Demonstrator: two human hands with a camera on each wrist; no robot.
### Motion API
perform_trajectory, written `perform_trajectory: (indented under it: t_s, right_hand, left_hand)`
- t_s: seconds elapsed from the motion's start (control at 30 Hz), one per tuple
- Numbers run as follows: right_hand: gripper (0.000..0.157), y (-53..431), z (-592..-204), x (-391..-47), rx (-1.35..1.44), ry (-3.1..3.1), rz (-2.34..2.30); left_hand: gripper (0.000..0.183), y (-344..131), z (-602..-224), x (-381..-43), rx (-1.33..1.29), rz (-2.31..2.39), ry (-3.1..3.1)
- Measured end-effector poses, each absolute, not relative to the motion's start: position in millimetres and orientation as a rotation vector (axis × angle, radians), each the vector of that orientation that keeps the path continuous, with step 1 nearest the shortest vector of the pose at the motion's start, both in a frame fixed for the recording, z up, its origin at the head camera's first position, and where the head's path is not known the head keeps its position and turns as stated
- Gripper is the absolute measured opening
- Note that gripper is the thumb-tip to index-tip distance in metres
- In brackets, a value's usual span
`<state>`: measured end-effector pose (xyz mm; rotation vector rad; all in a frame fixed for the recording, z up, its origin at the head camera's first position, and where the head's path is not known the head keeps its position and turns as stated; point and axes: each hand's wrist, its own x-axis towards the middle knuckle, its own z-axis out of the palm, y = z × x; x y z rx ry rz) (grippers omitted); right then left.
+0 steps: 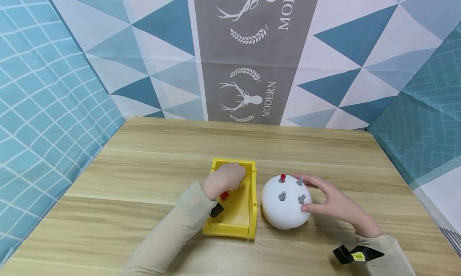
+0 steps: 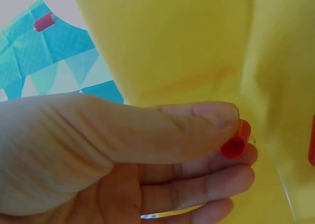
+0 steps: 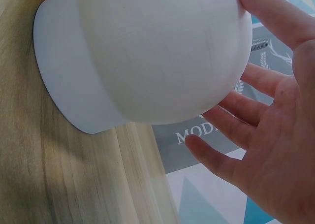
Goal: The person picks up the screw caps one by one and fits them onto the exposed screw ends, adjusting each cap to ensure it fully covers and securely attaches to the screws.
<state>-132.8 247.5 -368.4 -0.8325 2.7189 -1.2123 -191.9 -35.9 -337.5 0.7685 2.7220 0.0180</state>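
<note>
Inside the yellow bin (image 1: 253, 212), my left hand (image 1: 227, 177) pinches a small hollow red cap (image 2: 241, 130) between thumb and fingers. The cap's open end faces the left wrist camera. More red caps (image 1: 224, 195) lie in the bin by the left wrist. My right hand (image 1: 333, 200) rests against the right side of a white rounded dome (image 1: 279, 214), thumb and fingers spread round it. Metal bolts (image 1: 282, 196) stick up from its top, and a red cap (image 1: 283, 177) covers the one at the back left. The right wrist view shows the dome's wider base (image 3: 74, 81) on the table.
The bin stands just left of the dome on a wooden table (image 1: 144, 180). A patterned cloth backdrop (image 1: 173, 68) rises behind the table's far edge, with blue tiled-pattern cloth (image 1: 43, 108) along the left side. Dark wrist cameras (image 1: 343, 254) are strapped at the sleeves.
</note>
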Motion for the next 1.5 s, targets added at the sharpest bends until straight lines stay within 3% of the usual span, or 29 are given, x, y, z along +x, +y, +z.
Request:
perform_trajectory:
  t_s: [0.97, 1.5]
  right_hand:
    - [0.066, 249.1, -369.4, -133.3, -0.834, 2.735, -1.21]
    - [0.066, 246.8, -368.8, -133.0, -0.82, 2.717, -1.238]
  left_hand:
    - [0.03, -33.8, -307.6, -179.7, 1.039, 0.116, 2.798]
    - [0.008, -16.8, -292.2, -176.3, 1.133, 0.317, 2.905]
